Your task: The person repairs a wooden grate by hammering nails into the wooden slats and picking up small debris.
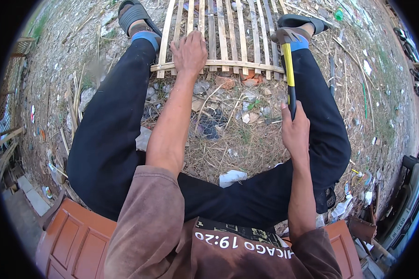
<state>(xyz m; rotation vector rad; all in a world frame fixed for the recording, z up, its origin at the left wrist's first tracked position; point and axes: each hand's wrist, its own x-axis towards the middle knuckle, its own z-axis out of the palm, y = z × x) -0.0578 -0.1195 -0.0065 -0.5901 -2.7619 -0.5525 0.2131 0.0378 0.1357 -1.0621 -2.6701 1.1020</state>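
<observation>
Between my feet lies a panel of pale bamboo slats, fixed side by side across a crosswise bamboo strip near their close ends. My left hand is on the panel's left part, its fingers curled down round a slat; the fingertips are partly hidden. In my right hand is a hammer, gripped by the black end of its yellow and black handle. The hammer points away from me, its metal head over my right ankle, to the right of the panel.
Reddish brick pieces lie under the panel's near edge. My feet, in dark sandals, flank the panel. Dry straw, stones and scraps cover the ground. I sit on a brown panelled wooden surface. A vehicle stands at the right edge.
</observation>
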